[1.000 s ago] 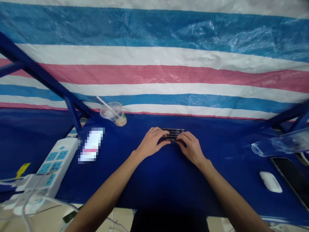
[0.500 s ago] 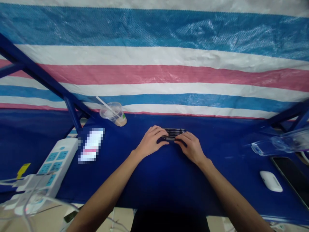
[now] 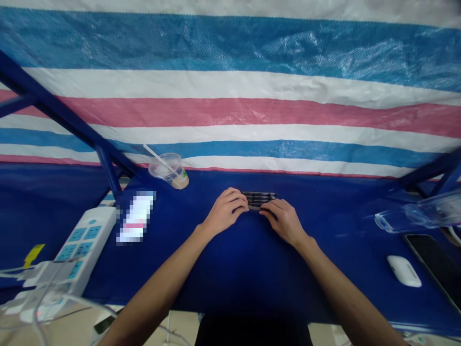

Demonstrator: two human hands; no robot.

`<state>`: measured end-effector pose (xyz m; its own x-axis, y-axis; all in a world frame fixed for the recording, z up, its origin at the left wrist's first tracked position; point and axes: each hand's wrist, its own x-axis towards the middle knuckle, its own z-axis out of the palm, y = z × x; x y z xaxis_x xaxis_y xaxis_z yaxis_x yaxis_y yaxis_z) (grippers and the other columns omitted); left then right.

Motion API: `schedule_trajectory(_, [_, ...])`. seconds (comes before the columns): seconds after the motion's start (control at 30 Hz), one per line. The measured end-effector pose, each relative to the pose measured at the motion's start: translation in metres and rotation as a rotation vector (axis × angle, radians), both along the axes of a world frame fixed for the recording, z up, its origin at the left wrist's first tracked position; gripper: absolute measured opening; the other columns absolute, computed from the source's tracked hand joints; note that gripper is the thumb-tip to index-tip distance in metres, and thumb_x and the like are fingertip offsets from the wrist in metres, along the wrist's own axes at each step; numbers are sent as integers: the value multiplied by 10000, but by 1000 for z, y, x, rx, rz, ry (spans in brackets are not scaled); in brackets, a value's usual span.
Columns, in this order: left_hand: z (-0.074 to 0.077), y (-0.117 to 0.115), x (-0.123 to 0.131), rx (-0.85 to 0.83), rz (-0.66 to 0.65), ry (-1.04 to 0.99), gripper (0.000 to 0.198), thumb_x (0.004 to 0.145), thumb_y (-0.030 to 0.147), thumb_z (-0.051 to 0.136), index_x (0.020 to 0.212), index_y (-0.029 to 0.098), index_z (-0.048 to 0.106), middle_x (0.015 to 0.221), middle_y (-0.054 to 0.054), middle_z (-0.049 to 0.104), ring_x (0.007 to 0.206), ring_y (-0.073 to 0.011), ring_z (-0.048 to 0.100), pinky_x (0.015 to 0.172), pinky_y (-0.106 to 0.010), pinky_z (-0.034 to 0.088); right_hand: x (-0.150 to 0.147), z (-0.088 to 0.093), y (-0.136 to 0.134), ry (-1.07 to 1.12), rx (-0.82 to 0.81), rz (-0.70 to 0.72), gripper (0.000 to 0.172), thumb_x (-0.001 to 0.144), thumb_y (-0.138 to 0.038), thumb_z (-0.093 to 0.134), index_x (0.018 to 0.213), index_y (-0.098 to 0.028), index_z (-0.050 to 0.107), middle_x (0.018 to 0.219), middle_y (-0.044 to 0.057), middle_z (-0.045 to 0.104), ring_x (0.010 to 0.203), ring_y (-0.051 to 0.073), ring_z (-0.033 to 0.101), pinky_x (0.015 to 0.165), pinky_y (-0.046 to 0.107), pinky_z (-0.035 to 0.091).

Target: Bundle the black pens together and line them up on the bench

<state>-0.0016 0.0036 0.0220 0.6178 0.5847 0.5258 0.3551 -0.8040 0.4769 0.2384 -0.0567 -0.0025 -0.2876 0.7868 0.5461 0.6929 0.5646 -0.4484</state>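
Note:
Several dark pens (image 3: 259, 197) lie side by side in a compact row on the blue table, pointing left to right. My left hand (image 3: 226, 210) is closed at the row's left end, its thumb drawn against the fingertips on the nearest pen. At the opposite end my right hand (image 3: 283, 217) pinches the same near pen between thumb and fingers. The fingers cover both ends of that pen, so its tips are hidden.
A plastic cup with a straw (image 3: 171, 170) stands at the back left. Left of my arms are a lit phone (image 3: 137, 218) and a white power strip (image 3: 88, 240) with cables. Rightward sit a clear bottle (image 3: 418, 215), a white earbud case (image 3: 404, 271) and a dark phone (image 3: 434, 262).
My left thumb has moved up and closed toward its fingers. The near pen now lies closer against the row. My right hand has barely moved.

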Motion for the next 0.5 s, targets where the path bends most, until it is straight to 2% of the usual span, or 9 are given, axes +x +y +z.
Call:
schedule_trajectory(0.03, [1, -1, 0, -5, -2, -2, 80, 952, 280, 700, 1009, 228, 720, 1050, -59, 733, 1068, -221, 613, 959, -425, 536, 0, 0, 0, -2, 2, -2, 138, 1025, -311, 596, 1006, -229, 704, 963, 66, 760, 848, 220, 702, 753, 376, 516])
schedule_trajectory(0.13, [5, -3, 1, -32, 13, 13, 305, 922, 367, 740, 1185, 226, 677, 1140, -75, 720, 1117, -237, 596, 991, -440, 528, -1, -1, 0, 9, 21, -12, 111, 1016, -307, 614, 1003, -228, 691, 972, 66, 755, 859, 221, 703, 763, 375, 520])
schedule_trajectory(0.17, [7, -4, 0, -42, 18, 31, 301, 936, 382, 721, 1190, 227, 679, 1143, -74, 720, 1112, -236, 597, 988, -438, 524, -1, -1, 0, 17, 28, -16, 97, 1012, -298, 620, 1005, -228, 687, 980, 66, 754, 865, 221, 703, 768, 376, 523])
schedule_trajectory(0.23, [9, -4, 0, -49, 28, 84, 194, 994, 371, 639, 1099, 228, 718, 1094, -64, 730, 1071, -225, 606, 963, -427, 511, -1, -2, 0, 38, 37, -27, 75, 1004, -281, 627, 1006, -232, 684, 994, 64, 751, 868, 217, 701, 775, 374, 529])
schedule_trajectory(0.3, [9, -3, -1, -37, 40, 127, 223, 1027, 355, 580, 972, 216, 745, 1023, -58, 738, 1018, -216, 611, 925, -412, 495, -1, -2, 0, 59, 41, -40, 60, 995, -270, 636, 1002, -235, 685, 992, 59, 750, 862, 211, 696, 776, 370, 534])
schedule_trajectory(0.37, [7, -1, -1, -24, 46, 132, 259, 1027, 364, 582, 909, 206, 750, 983, -55, 741, 991, -211, 613, 901, -401, 483, -1, -1, 0, 66, 44, -45, 54, 990, -266, 643, 994, -234, 687, 980, 56, 750, 854, 209, 694, 772, 368, 534])
schedule_trajectory(0.5, [2, 1, -1, -9, 29, 81, 207, 986, 371, 655, 885, 214, 743, 981, -38, 745, 997, -201, 624, 904, -394, 476, 0, 2, -1, 32, 42, -30, 87, 999, -294, 642, 995, -228, 699, 962, 59, 760, 839, 210, 700, 759, 373, 515])
